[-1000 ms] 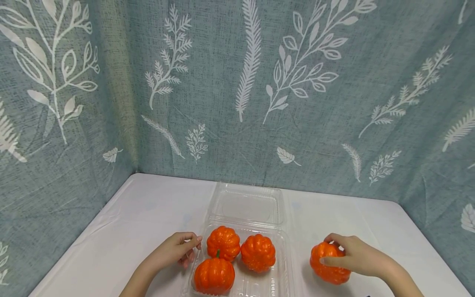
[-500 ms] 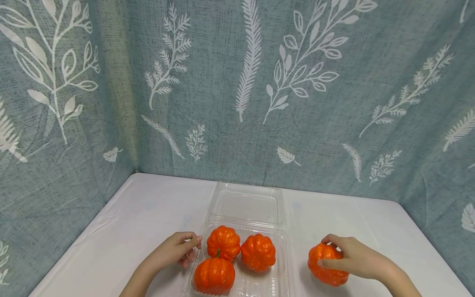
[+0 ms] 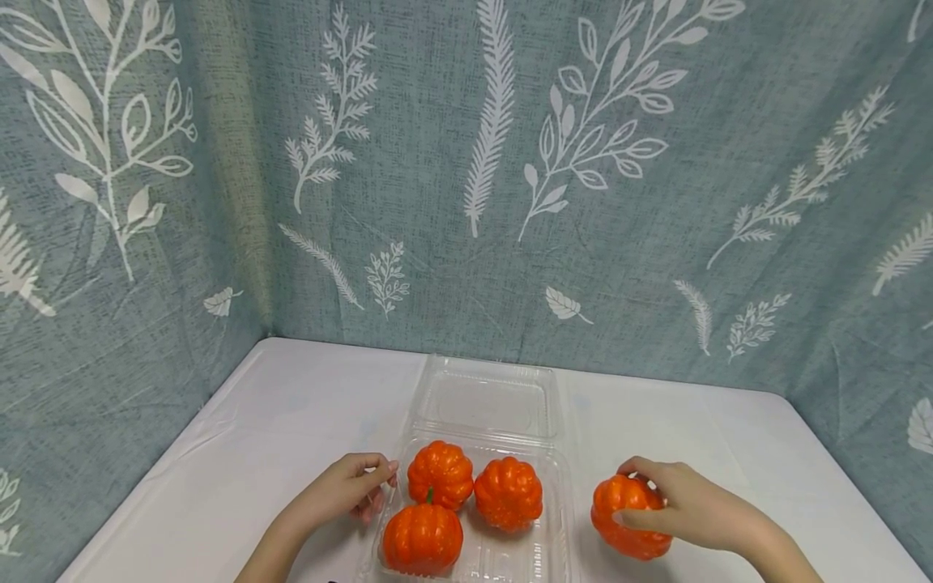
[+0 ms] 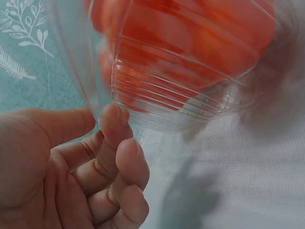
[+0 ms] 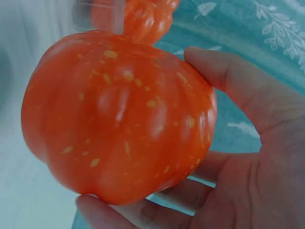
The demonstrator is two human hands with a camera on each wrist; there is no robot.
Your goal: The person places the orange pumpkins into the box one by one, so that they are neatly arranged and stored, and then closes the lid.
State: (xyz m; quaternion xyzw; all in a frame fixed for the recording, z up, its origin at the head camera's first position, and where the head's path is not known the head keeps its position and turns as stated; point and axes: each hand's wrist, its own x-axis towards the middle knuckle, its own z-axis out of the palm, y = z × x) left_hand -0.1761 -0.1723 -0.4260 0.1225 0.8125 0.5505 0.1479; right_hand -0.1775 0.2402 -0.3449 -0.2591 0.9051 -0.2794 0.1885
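Teal cloth with white leaf prints [image 3: 437,291] hangs behind a white-covered table [image 3: 313,389], two hands at work over it.
The right hand [image 3: 688,502] curls thumb and fingers round a glossy, ribbed orange pumpkin flecked with yellow [image 3: 623,541]. The left hand [image 3: 346,488] pinches the rim of a clear, thin plastic container [image 3: 487,559] between thumb and forefinger. Just to that hand's right, three shiny, lobed orange pumpkins [image 3: 509,495] sit inside, one with a green stem [image 3: 430,495]; the transparent rectangular lid [image 3: 486,401] lies folded back beyond both hands.
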